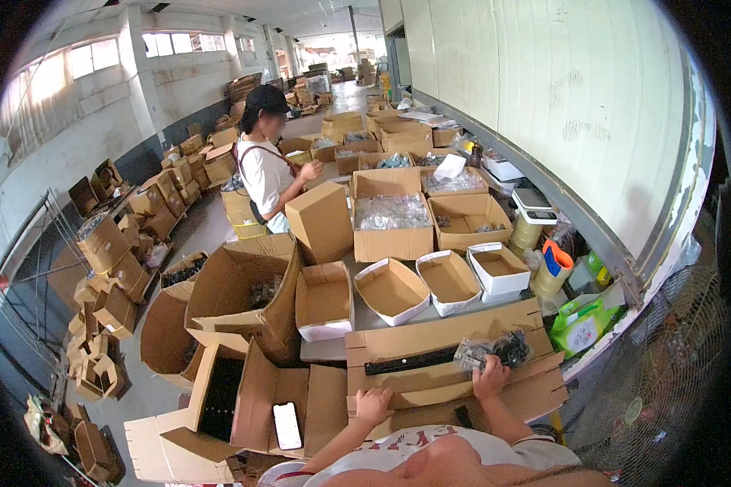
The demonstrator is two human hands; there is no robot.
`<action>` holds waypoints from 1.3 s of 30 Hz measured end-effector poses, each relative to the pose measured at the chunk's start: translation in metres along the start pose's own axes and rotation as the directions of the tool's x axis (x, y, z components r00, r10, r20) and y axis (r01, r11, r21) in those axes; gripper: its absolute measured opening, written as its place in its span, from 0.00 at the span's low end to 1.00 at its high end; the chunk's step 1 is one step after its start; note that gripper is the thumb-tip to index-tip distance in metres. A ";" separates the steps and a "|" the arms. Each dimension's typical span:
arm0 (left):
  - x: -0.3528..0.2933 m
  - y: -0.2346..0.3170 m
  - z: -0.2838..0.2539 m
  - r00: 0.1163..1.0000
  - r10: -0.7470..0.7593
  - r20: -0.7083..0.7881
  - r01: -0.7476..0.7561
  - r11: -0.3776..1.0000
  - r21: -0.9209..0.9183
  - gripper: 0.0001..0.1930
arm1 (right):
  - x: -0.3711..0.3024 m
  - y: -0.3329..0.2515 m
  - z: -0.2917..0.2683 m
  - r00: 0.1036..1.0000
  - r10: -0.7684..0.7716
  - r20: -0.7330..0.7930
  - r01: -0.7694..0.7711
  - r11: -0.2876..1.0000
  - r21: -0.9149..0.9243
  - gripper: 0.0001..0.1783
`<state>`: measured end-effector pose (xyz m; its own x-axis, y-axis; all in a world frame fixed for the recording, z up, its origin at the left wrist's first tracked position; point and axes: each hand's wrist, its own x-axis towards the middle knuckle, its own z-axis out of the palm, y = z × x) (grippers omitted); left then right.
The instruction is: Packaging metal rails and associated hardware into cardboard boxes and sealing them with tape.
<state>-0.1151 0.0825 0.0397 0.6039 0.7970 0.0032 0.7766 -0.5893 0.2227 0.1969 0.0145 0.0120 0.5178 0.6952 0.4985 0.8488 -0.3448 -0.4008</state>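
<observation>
- A bag of dark parts (pixel 509 348) is touched by the right hand (pixel 490 378); whether it is gripped cannot be told.
- The bag is seen over a wide cardboard box (pixel 430 334), toward its right end.
- The box's near side is touched by the left hand (pixel 374 405), its grip unclear.

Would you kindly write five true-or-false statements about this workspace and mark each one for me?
1. The right hand touches a plastic bag with dark contents. True.
2. A phone with a lit screen lies left of the left hand. True.
3. The left hand is on the plastic bag. False: it touches the open cardboard box.
4. A green packet is right of that box. True.
5. The co-worker stands right of the packet. False: they stand left of it, farther away.
</observation>
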 end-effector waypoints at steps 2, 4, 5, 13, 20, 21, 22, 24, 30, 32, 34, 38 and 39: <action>0.000 0.000 0.000 1.000 -0.001 0.002 0.001 1.000 0.011 0.24 | 0.000 0.001 0.000 1.000 -0.005 -0.004 0.005 1.000 -0.008 0.22; 0.001 -0.001 0.002 1.000 -0.006 0.022 0.006 1.000 0.010 0.23 | 0.000 0.001 0.000 1.000 -0.012 -0.008 0.012 1.000 -0.015 0.22; 0.002 -0.002 0.005 1.000 -0.008 0.022 0.008 1.000 0.009 0.23 | 0.000 0.000 -0.001 1.000 -0.009 0.005 0.009 1.000 -0.015 0.23; 0.001 -0.002 0.005 0.998 -0.023 0.056 0.024 1.000 -0.009 0.23 | -0.002 0.002 0.001 1.000 -0.009 0.002 0.009 1.000 -0.020 0.22; -0.001 0.002 -0.004 0.999 -0.018 0.029 0.018 1.000 -0.005 0.23 | -0.001 0.003 0.001 1.000 -0.019 -0.002 0.019 1.000 0.020 0.23; 0.000 0.003 -0.004 0.999 -0.018 0.031 0.018 1.000 -0.001 0.23 | -0.001 0.004 0.001 1.000 -0.009 0.016 0.009 1.000 0.030 0.24; 0.000 0.002 -0.004 0.999 -0.017 0.033 0.017 1.000 0.003 0.24 | -0.001 0.005 0.002 1.000 -0.009 0.018 0.009 0.999 0.030 0.24; 0.000 0.001 -0.002 0.999 -0.015 0.036 0.015 1.000 -0.011 0.24 | 0.000 0.004 0.002 1.000 -0.014 0.003 0.014 1.000 -0.010 0.24; -0.001 0.001 0.000 0.999 -0.017 0.033 0.018 1.000 -0.010 0.24 | -0.001 0.006 0.004 1.000 -0.014 0.008 0.014 1.000 0.007 0.25; -0.001 0.001 0.001 1.000 -0.014 0.019 0.014 1.000 -0.011 0.25 | -0.002 0.006 0.005 1.000 -0.014 0.005 0.014 1.000 0.001 0.25; 0.000 0.001 0.000 0.999 -0.022 0.046 0.023 1.000 -0.012 0.25 | -0.002 0.007 0.006 1.000 -0.013 0.001 0.013 1.000 -0.005 0.25; 0.000 0.001 -0.001 0.998 -0.020 0.053 0.021 1.000 -0.018 0.25 | -0.002 0.009 0.007 0.999 0.014 0.049 -0.015 1.000 0.025 0.26; 0.000 0.000 0.000 0.998 -0.022 0.051 0.023 1.000 -0.016 0.25 | -0.002 0.008 0.006 0.999 0.009 0.047 -0.010 1.000 0.026 0.26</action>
<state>-0.1147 0.0825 0.0400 0.5953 0.8019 -0.0519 0.7872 -0.5690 0.2380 0.2019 0.0142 0.0032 0.5201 0.7206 0.4584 0.8403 -0.3358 -0.4255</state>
